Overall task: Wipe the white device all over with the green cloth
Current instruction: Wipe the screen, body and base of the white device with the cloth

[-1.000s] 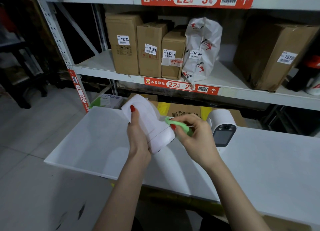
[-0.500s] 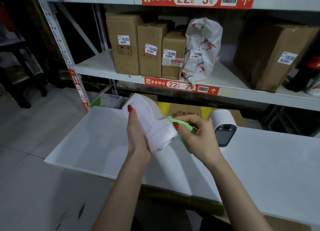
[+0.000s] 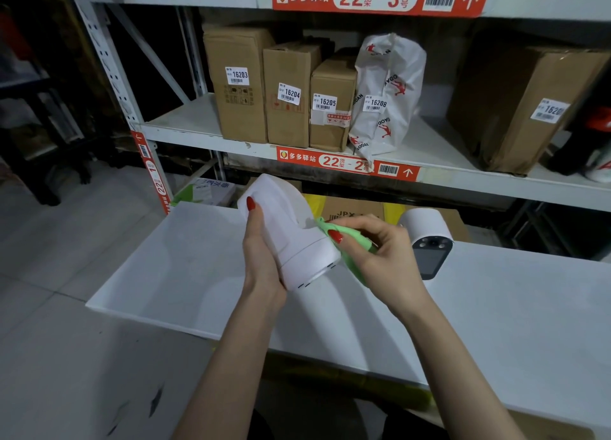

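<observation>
White device (image 3: 291, 241), held tilted above the white bench (image 3: 496, 307), left hand (image 3: 264, 261) grip wrapped round its body; green cloth (image 3: 350, 248), pinched in right hand (image 3: 383, 251) grip, pressed against device's right side; second white device (image 3: 428, 241) standing just beside on bench

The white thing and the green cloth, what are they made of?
The white device, held in the left hand, looks like hard plastic with a smooth matte shell: crisp seams and small slots near its base. The green cloth, pinched by the right hand, looks like soft fabric, since it folds and drapes limply; the exact fibre cannot be told.
</observation>
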`<state>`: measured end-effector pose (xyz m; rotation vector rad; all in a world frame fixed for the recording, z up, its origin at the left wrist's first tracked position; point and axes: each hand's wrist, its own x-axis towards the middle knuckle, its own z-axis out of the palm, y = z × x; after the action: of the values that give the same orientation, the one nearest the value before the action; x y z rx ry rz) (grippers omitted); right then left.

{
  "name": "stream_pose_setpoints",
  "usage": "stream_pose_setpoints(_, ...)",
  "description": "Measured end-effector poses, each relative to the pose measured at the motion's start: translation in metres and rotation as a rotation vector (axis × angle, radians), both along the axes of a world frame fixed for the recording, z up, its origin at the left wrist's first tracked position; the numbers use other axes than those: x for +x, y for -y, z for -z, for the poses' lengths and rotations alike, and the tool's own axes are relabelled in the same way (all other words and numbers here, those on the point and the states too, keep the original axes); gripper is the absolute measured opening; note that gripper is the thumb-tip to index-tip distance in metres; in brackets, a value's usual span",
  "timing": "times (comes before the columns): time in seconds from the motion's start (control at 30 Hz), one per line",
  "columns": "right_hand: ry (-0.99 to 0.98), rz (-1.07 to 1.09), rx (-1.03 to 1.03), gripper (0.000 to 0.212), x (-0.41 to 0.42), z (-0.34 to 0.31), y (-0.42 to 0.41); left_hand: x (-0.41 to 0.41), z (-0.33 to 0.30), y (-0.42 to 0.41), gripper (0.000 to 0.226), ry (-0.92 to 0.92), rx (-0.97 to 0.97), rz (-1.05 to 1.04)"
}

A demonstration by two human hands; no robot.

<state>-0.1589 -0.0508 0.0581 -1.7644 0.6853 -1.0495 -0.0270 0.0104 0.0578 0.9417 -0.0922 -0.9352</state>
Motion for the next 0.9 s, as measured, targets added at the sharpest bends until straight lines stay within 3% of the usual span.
stream_pose_setpoints(0.23, -0.092, 0.065, 0.059, 0.021, 0.000, 0.008, 0.006, 0.004, 0.002, 0.000, 0.038, 0.019, -0.033, 0.078)
stream_pose_setpoints(0.47, 0.000, 0.054, 0.054, 0.020, -0.001, 0.004, 0.005, 0.002, 0.002, 0.002, 0.039, 0.046, -0.054, 0.123)
stream_pose_setpoints(0.9, 0.012, -0.038, 0.048, 0.019, -0.006, -0.003, 0.003, 0.009, 0.005, -0.001, 0.050, -0.092, -0.122, 0.136)
